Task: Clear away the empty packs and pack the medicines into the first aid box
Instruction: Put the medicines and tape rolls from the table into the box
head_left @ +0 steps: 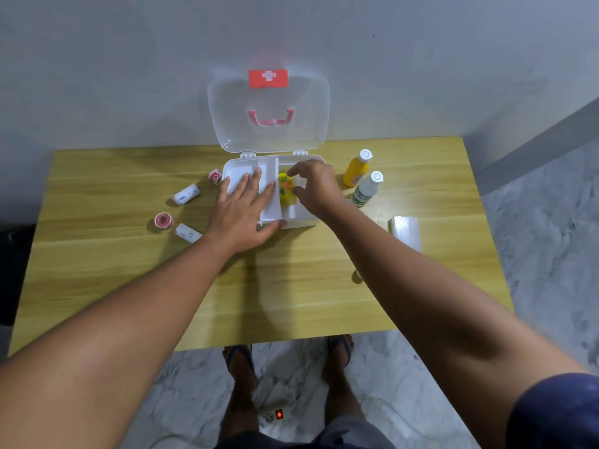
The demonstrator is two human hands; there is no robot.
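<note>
The white first aid box (301, 218) sits open at the table's far middle, its clear lid (269, 134) upright with a red cross label. My left hand (246, 209) lies flat with straight fingers on the white inner tray (270, 202), thumb at the box's front edge. My right hand (316, 186) reaches into the right compartment, its index finger and thumb curled at the edge of a yellow-orange medicine pack (285, 189) lying inside. A yellow bottle (356, 170) and a white bottle (368, 189) stand right of the box.
Left of the box lie two bandage rolls (186, 194) (188, 233) and two red tape rolls (214, 175) (163, 219). A silvery pack (406, 233) lies right of my right forearm. A power strip (275, 415) lies on the floor by my feet.
</note>
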